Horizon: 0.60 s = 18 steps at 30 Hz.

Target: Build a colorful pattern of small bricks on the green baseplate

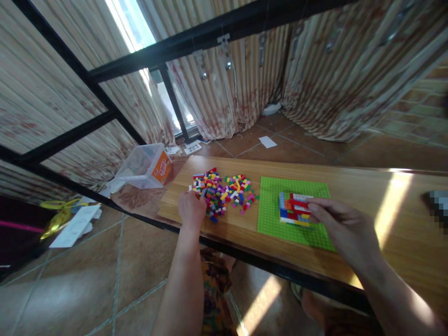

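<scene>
My left hand (192,208) is at the near left edge of a loose pile of small toy building bricks (219,196) in many colours. Its fingers are curled and closed; a greyish brick (204,192) shows by the fingertips, but what they hold is hard to make out. On a green studded baseplate (294,185) lies a low block of joined bricks (285,213), in blue, red, orange, white and yellow. My right hand (345,226) reaches over the plate's right side, thumb and forefinger pinched on the end of a red brick (301,203) at that block.
The wooden tabletop (357,186) is long and narrow, with a dark frame along its near edge. A clear plastic box (142,163) with an orange label stands beyond its left end. At the far right lies a dark, blurred-out object (437,205). Black metal bars (196,39) cross above.
</scene>
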### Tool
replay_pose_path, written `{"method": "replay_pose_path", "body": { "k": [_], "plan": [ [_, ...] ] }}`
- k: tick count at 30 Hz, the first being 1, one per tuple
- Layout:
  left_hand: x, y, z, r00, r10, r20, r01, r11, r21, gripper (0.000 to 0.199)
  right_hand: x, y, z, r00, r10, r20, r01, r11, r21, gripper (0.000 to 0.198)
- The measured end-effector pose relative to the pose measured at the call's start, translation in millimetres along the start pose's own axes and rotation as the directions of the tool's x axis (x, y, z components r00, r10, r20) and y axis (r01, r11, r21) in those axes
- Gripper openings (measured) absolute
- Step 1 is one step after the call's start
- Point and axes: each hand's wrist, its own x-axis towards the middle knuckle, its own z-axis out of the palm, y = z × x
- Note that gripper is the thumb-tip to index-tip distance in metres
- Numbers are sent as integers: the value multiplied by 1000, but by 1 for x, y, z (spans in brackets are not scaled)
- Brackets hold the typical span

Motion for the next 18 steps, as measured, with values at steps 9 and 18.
{"method": "replay_pose_path", "body": {
  "k": [9, 18],
  "plan": [
    [2, 5, 3, 999, 27, -33, -25, 999, 43, 31, 5, -6, -10, 989, -2, -147, 19, 993, 119, 13],
    [4, 7, 3, 1000, -6, -2, 6, 999, -36, 26, 6, 1, -16, 987, 43, -154, -18, 987, 158, 15]
  ]
}}
